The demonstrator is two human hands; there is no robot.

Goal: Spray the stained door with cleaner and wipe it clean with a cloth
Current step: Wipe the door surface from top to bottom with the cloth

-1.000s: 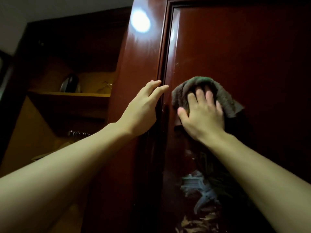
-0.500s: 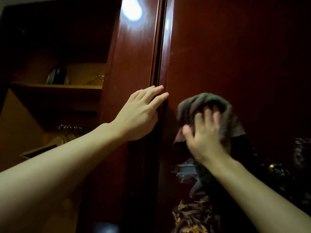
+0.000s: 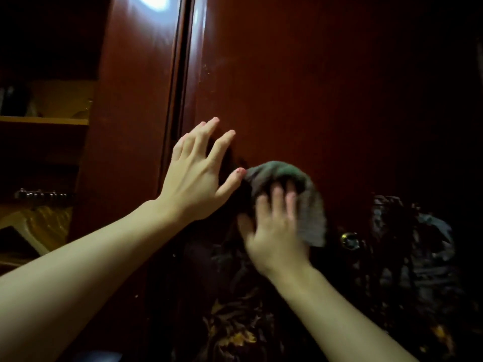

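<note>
Door (image 3: 300,82) under cloth (image 3: 308,205) pressed by right hand (image 3: 274,231), left hand (image 3: 196,176) flat, shelf (image 3: 44,120) leftward

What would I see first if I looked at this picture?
Two hands on a shiny dark red door. The left hand rests flat with spread fingers, and just right of it the blurry right hand presses a grey cloth. A bright light reflection glows up top.
</note>
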